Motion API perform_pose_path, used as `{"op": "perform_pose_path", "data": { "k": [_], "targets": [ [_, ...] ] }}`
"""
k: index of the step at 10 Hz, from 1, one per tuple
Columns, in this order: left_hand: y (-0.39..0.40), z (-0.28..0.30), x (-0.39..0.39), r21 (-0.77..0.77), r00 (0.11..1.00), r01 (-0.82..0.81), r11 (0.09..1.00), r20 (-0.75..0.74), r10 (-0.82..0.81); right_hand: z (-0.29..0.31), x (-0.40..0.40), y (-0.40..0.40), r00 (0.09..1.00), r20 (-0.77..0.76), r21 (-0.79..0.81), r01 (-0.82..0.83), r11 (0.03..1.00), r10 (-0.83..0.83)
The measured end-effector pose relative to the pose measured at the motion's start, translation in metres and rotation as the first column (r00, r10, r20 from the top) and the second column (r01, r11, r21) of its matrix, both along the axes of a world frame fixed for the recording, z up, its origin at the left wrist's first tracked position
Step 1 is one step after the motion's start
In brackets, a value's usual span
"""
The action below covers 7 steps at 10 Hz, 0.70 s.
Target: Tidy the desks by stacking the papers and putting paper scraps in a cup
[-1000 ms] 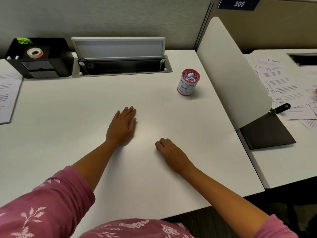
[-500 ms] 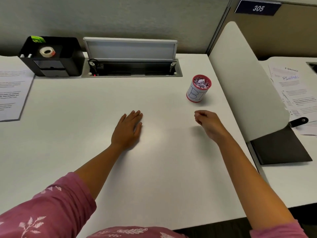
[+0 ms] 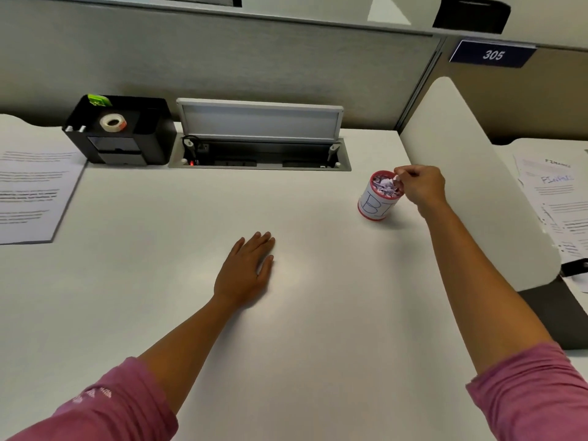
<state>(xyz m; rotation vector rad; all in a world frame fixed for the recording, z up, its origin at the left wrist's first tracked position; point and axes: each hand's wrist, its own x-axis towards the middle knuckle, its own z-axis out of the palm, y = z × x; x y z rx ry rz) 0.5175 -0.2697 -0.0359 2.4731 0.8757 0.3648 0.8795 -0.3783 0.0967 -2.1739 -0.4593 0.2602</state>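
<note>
A red-rimmed white cup [image 3: 377,203] with blue lettering stands on the white desk [image 3: 159,281], full of crumpled paper scraps. My right hand [image 3: 420,186] hovers over the cup's right rim, fingertips pinching a small white paper scrap [image 3: 396,178] just above the opening. My left hand [image 3: 246,268] lies flat on the desk, fingers straight, holding nothing. A stack of printed papers [image 3: 31,192] lies at the far left. More printed papers [image 3: 556,202] lie on the neighbouring desk at the right.
A black organizer [image 3: 127,144] with a tape roll [image 3: 113,122] sits at the back left. An open cable hatch [image 3: 259,154] lies at the back centre. A white curved divider [image 3: 471,173] separates the desks, with a dark panel [image 3: 553,313] at its base.
My right hand rose from the desk and travelled forward and right to the cup, now pinching a scrap above it. The left hand stayed flat in place.
</note>
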Motion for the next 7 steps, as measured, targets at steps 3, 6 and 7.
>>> {"op": "perform_pose_path", "data": {
  "k": [3, 6, 7],
  "targets": [
    [0.001, -0.001, 0.0, 0.019, 1.0, -0.008, 1.0, 0.007, 0.008, 0.003, -0.005, -0.002, 0.999, -0.04, 0.058, 0.018, 0.998, -0.015],
    [-0.001, 0.0, -0.001, 0.021, 1.0, -0.006, 1.0, 0.013, 0.006, -0.005, -0.032, -0.003, 0.963, 0.224, -0.032, -0.146, 0.989, 0.15],
    [0.0, -0.002, 0.001, 0.032, 0.999, -0.009, 0.999, 0.036, 0.008, -0.012, -0.052, -0.004, 0.941, 0.315, 0.122, -0.17, 0.978, 0.124]
  ]
}}
